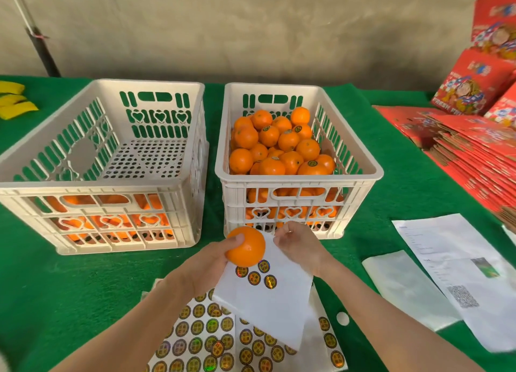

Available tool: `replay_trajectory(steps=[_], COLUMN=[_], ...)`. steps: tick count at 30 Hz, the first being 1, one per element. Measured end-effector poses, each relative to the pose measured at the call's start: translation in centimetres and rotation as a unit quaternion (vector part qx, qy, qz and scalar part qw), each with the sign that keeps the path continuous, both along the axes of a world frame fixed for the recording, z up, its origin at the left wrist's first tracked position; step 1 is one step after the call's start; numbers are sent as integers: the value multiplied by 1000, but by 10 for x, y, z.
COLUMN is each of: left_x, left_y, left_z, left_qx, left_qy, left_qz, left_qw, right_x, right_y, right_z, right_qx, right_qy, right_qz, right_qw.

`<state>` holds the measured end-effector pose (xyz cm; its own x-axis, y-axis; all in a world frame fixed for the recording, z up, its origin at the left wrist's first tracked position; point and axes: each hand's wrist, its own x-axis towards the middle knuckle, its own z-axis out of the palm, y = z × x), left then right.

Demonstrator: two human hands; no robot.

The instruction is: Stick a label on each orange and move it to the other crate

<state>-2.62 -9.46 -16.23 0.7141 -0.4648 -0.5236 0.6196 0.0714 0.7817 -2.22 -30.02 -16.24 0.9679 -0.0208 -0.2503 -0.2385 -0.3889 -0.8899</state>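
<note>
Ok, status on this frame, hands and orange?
Left hand grips an orange, no label visible. Right hand curled at label sheet's top edge, grip unclear. Right crate piled with oranges, nothing blocking.

1. Far side: a rough grey-beige wall (251,31) runs the full width, in flat, even light.
2. Far left, a black pole (42,50) slants up against that wall, with a white cord running along it.
3. Underneath everything is a table with a green felt cloth (418,153).
4. At the left edge are yellow pieces (14,103), too cropped to name.
5. On the right, red printed flat cartons (474,159) lie fanned in a stack, and more are propped upright (472,84) behind them.
6. Near right, a printed sheet with a QR code (446,260) lies beside a clear plastic bag (405,285).
</note>
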Motion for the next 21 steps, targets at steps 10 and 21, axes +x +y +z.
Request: replay_trajectory(steps=[10,21], left_x=[5,5], left_y=[3,3], left_z=[0,-2], left_qx=[-80,-45], left_qy=[-4,19], left_qz=[56,55], left_qw=[995,997], right_x=[-20,-21], right_y=[2,0], right_z=[5,6], right_qx=[-176,-234], right_qy=[-328,-420], right_qz=[252,272], right_qw=[893,834])
